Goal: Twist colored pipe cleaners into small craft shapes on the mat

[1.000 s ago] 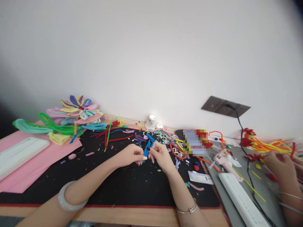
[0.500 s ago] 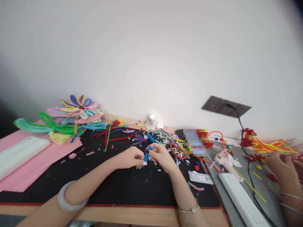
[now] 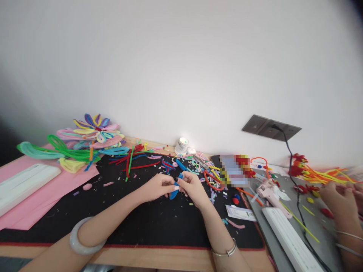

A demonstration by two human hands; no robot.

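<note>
A bent piece of blue pipe cleaner (image 3: 174,195) is pinched between both my hands above the black mat (image 3: 170,226). My left hand (image 3: 157,187) grips it from the left with thumb and fingers. From the right, my right hand (image 3: 194,187), with dark nails, closes on its upper end. A rounded blue part hangs below the fingertips; the rest is hidden by them. Just beyond my hands lie a red-and-blue pipe cleaner shape (image 3: 168,166) and a loose blue piece (image 3: 180,165).
Colourful clippings (image 3: 195,162) lie behind my right hand, near a white cup (image 3: 180,146). Pipe cleaner flowers (image 3: 98,130) rest on pink sheets (image 3: 70,185) at left. At right are a glue gun (image 3: 269,192), a white bar (image 3: 289,238), a cord (image 3: 298,204) and another person's hands (image 3: 337,198).
My left fingers have shifted slightly up and closer to my right hand. The blue piece has turned and now shows a rounded part under the fingers.
</note>
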